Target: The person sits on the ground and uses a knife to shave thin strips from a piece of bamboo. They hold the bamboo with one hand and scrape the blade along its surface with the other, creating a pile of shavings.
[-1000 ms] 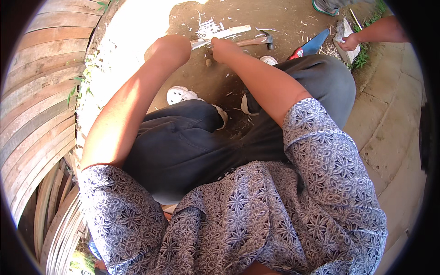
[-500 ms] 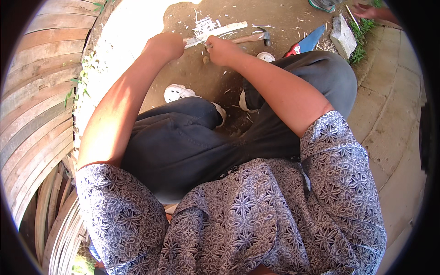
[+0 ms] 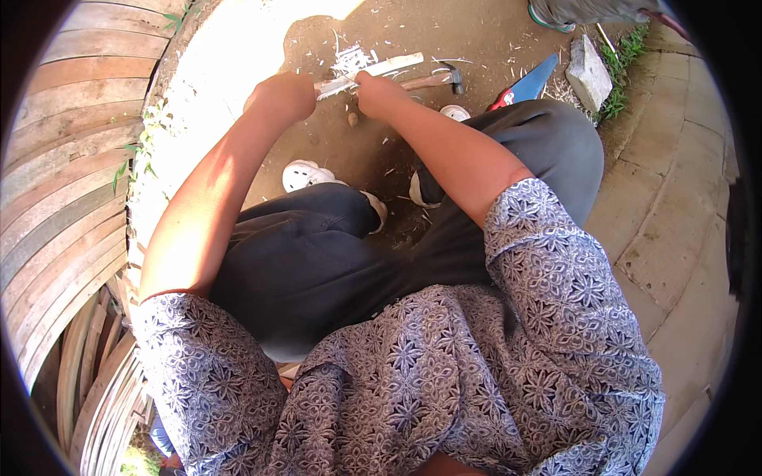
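My left hand (image 3: 282,97) is closed in a fist at the near end of a pale wooden strip (image 3: 397,63). The strip slants away to the right, past my other hand, above the dirt ground. My right hand (image 3: 381,94) is closed too, with its fingertips close against the strip. What it grips is small and mostly hidden by the fingers. Just beyond lies a heap of white wood shavings (image 3: 352,59). To the right of the strip, a claw hammer (image 3: 432,80) with a wooden handle rests on the ground.
A saw (image 3: 530,83) with a blue blade and red handle lies beyond my right knee. Near it are a stone block (image 3: 589,73) and another person's leg (image 3: 603,11). Curved wooden planks (image 3: 87,103) stand at left; paving slabs (image 3: 667,190) lie at right.
My left hand has moved slightly nearer to me and my right hand a little too. The strip shifted slightly with them. The other person's hand has nearly left view, and their leg shows more.
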Available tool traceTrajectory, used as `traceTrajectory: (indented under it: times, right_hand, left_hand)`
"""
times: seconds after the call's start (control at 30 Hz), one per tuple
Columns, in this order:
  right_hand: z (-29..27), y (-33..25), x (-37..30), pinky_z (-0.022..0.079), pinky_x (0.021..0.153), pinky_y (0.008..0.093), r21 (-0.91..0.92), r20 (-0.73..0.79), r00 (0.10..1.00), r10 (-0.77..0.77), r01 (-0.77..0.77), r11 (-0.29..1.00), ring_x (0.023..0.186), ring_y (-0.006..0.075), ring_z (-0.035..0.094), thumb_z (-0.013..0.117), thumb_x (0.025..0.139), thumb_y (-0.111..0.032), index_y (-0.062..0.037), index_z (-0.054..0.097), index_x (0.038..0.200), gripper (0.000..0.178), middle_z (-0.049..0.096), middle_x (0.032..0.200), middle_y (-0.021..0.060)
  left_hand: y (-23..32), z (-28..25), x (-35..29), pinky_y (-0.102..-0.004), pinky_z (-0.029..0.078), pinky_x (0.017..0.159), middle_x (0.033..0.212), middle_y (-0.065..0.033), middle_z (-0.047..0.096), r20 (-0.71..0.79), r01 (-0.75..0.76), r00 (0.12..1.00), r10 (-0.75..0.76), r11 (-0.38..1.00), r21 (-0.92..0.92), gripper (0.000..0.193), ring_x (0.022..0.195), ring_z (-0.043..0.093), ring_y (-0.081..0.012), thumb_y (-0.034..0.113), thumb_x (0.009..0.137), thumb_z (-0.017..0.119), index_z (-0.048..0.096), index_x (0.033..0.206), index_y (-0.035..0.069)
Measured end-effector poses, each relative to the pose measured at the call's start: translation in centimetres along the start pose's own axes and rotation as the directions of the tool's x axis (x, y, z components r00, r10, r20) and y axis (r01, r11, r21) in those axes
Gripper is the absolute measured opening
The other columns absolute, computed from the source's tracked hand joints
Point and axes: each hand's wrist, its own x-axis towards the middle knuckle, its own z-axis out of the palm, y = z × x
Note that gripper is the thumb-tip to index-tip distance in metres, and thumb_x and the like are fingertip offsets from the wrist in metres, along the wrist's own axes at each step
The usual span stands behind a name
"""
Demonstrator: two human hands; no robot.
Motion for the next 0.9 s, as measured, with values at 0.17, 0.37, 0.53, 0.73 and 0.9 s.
traceTrajectory:
  times: [0.17,0.37,0.53,0.73,0.9]
  right_hand:
    - [-1.3,-1.4,-2.6,0.052,0.09,0.0473,0.103,0.034,0.998,-0.061,0.057,0.993,0.107,0.0396,0.066,0.058,0.093,-0.015,-0.0064,0.056,0.124,0.032,0.069,0.112,0.0214]
    - [-1.0,-2.2,-3.2,0.052,0.091,0.0473,0.075,0.043,0.999,-0.025,0.022,0.997,0.111,0.039,0.065,0.058,0.094,-0.017,-0.0067,0.056,0.123,0.031,0.068,0.112,0.022]
    - [0.7,-0.8,0.1,0.05,0.093,0.0487,-0.016,0.06,0.998,0.001,0.0,1.0,0.11,0.039,0.065,0.056,0.099,-0.025,-0.0134,0.057,0.129,0.032,0.069,0.114,0.0215]
    - [0.2,0.8,0.5,0.052,0.092,0.0476,-0.016,0.022,0.995,0.101,-0.101,0.995,0.113,0.0369,0.065,0.057,0.096,-0.022,-0.01,0.059,0.124,0.03,0.069,0.117,0.0173]
    - [-1.5,-1.5,-2.1,0.052,0.091,0.0477,0.062,0.056,0.998,-0.028,0.025,0.998,0.111,0.0374,0.065,0.06,0.094,-0.023,-0.0107,0.058,0.128,0.036,0.069,0.114,0.0182]
  left_hand:
    - [-0.4,-0.2,-0.3,-0.0482,0.057,0.083,0.103,-0.0109,0.074,0.026,-0.018,1.0,0.018,1.0,0.021,0.039,0.098,0.072,-0.0286,0.035,0.103,0.047,0.073,0.112,0.007]
    - [-0.5,0.5,0.2,-0.0461,0.057,0.082,0.103,-0.0099,0.074,0.02,0.0,1.0,0.0,1.0,0.018,0.037,0.097,0.072,-0.0278,0.035,0.103,0.048,0.074,0.111,0.008]
    - [-0.5,1.1,0.2,-0.0448,0.057,0.077,0.093,-0.011,0.075,-0.076,-0.002,0.997,0.002,1.0,0.001,0.04,0.09,0.073,-0.0284,0.039,0.101,0.051,0.074,0.102,0.006]
    - [-0.4,1.4,0.3,-0.0444,0.058,0.074,0.093,-0.0097,0.075,-0.048,-0.003,0.999,0.005,0.999,0.037,0.039,0.087,0.073,-0.0274,0.038,0.102,0.051,0.074,0.101,0.007]
    - [-0.3,1.7,-0.2,-0.0429,0.058,0.072,0.09,-0.0093,0.074,-0.089,-0.022,0.996,0.03,0.995,0.093,0.036,0.085,0.073,-0.0275,0.035,0.102,0.052,0.074,0.098,0.007]
